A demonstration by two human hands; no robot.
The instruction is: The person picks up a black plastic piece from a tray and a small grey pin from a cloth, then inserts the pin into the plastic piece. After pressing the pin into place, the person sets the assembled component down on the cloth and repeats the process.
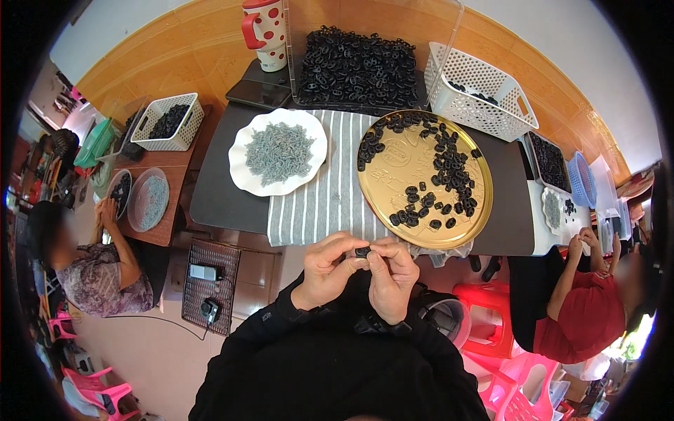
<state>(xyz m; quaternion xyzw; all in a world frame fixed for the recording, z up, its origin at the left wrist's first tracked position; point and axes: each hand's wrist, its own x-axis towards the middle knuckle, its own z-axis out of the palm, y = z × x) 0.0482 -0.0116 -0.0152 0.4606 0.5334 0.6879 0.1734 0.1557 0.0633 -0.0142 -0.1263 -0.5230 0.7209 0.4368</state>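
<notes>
- the small black piece (362, 252) is between the two hands, at the meeting of their fingertips, just before the near edge of the striped cloth (302, 217).
- for good work, i think it is better to hold this piece by its edges, so its upper face is free for the eyes.
- one hand should be the steady support, and the other should give small, even pressure; too much force could make the piece jump away.
- it is safer to work a little forward, above the cloth, because from here a dropped piece could fall to the lap.
- the left hand (324, 272) is closed to a pinch: thumb and forefinger are on the piece, other fingers are curled.
- the right hand (393, 279) is pinching also, from the other side; i cannot tell if some smaller part is hidden in its fingers.
- ahead and left of the hands is the white wavy plate (237, 156) with grey-green bits; ahead and right is the golden tray (386, 188) with more black pieces.
</notes>
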